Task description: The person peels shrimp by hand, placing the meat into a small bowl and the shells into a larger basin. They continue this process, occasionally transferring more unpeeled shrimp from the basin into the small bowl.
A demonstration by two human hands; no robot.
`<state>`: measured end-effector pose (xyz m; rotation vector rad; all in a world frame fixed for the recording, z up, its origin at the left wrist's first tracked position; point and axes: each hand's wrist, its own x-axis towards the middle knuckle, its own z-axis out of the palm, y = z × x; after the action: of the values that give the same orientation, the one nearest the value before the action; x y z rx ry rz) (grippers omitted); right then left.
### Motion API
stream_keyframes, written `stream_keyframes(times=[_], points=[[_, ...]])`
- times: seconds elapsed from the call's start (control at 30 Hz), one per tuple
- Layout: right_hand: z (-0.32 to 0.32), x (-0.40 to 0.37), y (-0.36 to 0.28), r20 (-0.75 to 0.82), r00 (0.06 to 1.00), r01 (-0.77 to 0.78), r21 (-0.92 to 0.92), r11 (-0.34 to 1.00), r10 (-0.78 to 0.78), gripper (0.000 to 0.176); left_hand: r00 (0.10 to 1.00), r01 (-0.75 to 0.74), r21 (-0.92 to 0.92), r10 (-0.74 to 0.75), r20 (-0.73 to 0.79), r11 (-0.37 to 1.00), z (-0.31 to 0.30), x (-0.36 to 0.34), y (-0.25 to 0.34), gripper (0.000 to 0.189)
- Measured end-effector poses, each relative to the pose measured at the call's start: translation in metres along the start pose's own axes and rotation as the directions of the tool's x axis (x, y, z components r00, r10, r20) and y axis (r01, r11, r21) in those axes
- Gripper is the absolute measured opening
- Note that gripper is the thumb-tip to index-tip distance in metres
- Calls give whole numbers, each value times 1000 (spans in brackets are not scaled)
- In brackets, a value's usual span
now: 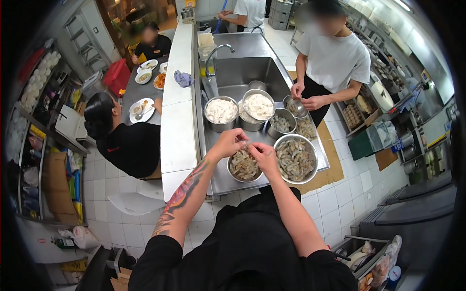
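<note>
My left hand point(233, 144) and my right hand point(265, 158) meet over a metal bowl of raw, unpeeled shrimp point(244, 167). Both have their fingertips pinched together on a small shrimp, mostly hidden by the fingers. Close to my right hand stands a larger metal bowl heaped with grey shrimp point(295, 160). Behind it, a metal pot holds paler shrimp point(281, 123). Two more pots, filled with whitish food, stand beyond my left hand: one pot point(221, 127) at the left, another point(252, 125) beside it with a white-filled bowl point(258, 106) on top.
A steel sink point(286, 80) with a curved faucet point(219, 53) lies behind the pots. Across the counter, a co-worker in a white shirt point(335, 58) works over a small bowl point(297, 107). A tiled ledge point(177, 131) runs along the left, with people seated at a table beyond.
</note>
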<state>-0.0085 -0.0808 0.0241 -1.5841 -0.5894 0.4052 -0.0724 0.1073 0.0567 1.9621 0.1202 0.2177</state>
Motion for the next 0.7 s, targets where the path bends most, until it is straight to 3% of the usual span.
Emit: stream_keyframes(times=[0.1,0.17,0.2,0.27,0.3,0.37,0.47,0.53,0.7], points=[[-1,-8,-2,4,994,-107,83,991,107,24,998,24,95,-19,-60,995,-5,-1,-6,19],[-1,-12,4,16,1000,-8,-242,970,13,29,999,24,155,-18,-41,988,-7,-1,-11,19],[-3,-12,16,16,1000,-5,-243,970,9,29,1000,23,215,-19,-18,976,-6,0,-13,20],[-5,-10,37,187,975,219,-675,705,-124,35,1000,-7,226,6,6,974,1,0,-25,21],[-4,-8,41,188,974,220,-675,704,-125,35,999,-34,235,28,30,971,3,0,-32,21],[3,-5,41,10,1000,26,-351,936,-25,36,998,30,283,-46,52,959,3,-5,-13,23],[6,-3,23,76,997,-4,-272,962,26,34,988,148,194,-154,16,970,7,-8,-2,23],[11,-2,10,62,998,10,-294,956,9,33,989,151,109,-150,-17,983,8,-7,-1,21],[15,0,3,41,999,22,-383,923,-7,28,995,101,179,-99,-20,979,10,-7,1,18]])
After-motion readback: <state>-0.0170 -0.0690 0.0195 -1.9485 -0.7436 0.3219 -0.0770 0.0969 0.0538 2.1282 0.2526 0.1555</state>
